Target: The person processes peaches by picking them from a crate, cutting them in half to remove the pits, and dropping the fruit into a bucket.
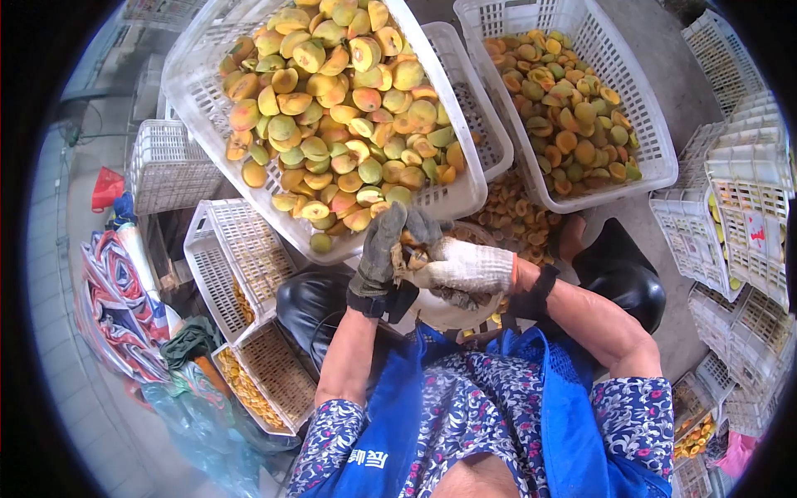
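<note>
My left hand [383, 253], in a dark grey glove, and my right hand [470, 267], in a white knit glove with dirty fingertips, are closed together over my lap. Something small and brownish shows between their fingers, too hidden to make out. Just beyond them, a large white crate [195, 79] stands tilted, filled with cut yellow-green peaches [332, 124]. A pale bowl [452, 312] sits below the hands, partly covered by them.
A second white crate [656, 170] at right holds more peach halves [573, 116]. Brown pits or halves [519, 207] lie heaped beneath it. Stacked crates [751, 191] line the right. Smaller crates [270, 373] with yellow pieces and plastic sheeting [207, 440] are at left.
</note>
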### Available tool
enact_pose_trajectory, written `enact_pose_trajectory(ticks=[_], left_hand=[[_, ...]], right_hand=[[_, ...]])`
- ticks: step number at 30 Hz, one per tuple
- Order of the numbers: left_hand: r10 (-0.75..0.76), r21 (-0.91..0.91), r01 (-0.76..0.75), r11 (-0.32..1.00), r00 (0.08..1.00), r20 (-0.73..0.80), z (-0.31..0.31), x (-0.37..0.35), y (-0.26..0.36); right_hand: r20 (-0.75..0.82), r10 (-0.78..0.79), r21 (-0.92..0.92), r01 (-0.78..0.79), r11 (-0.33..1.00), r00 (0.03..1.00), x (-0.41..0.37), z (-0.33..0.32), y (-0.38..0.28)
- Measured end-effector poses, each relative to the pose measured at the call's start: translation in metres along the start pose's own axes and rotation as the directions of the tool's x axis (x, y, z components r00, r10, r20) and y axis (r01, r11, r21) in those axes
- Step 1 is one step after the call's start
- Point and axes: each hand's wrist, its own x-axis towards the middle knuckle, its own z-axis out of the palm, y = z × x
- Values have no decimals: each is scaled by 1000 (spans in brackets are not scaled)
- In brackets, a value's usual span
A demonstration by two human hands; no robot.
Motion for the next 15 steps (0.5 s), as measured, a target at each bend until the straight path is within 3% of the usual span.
enact_pose_trajectory(ticks=[1,2,3,4,5,6,8,9,10,11,12,13,14,15], left_hand=[[-62,-165,57,985,998,-24,2,-6,-1],[-126,-326,107,939,991,-38,4,-11,-2],[-243,-284,185,941,952,-186,7,-17,2],[-242,-281,185,942,952,-186,2,-21,1],[-183,-315,127,940,971,-155,-8,-23,-1],[-126,-354,73,932,983,-131,-23,-27,-6],[-38,-414,2,910,996,-79,-50,-23,-8],[74,-137,-105,985,975,-210,-43,-19,1],[216,158,-175,972,929,-300,-33,-13,11],[442,654,-254,713,887,-137,-9,6,23],[439,652,-254,715,888,-136,12,20,38],[330,398,-246,884,931,-158,31,34,54],[224,113,-210,971,964,-140,41,44,63],[420,676,-394,622,897,137,17,58,49]], right_hand=[[47,-55,168,46,985,997,8,6,14],[49,-55,168,46,985,997,16,4,32],[123,-31,109,17,994,992,20,3,30],[192,-4,46,-5,999,981,22,2,27],[289,145,-190,-91,977,946,13,-4,24],[173,302,-638,-127,760,938,2,5,-3],[56,148,-813,-42,581,987,-12,7,7],[-81,187,-806,-175,565,979,-18,9,0],[-81,187,-805,-175,566,979,-16,8,8],[-77,117,-799,-131,587,990,-11,5,21],[-72,50,-791,-88,605,996,-9,3,28],[-60,77,-788,-94,608,995,-6,2,22],[-61,73,-793,-93,603,995,-8,1,24],[-39,-7,-810,-27,586,999,-8,-2,29]])
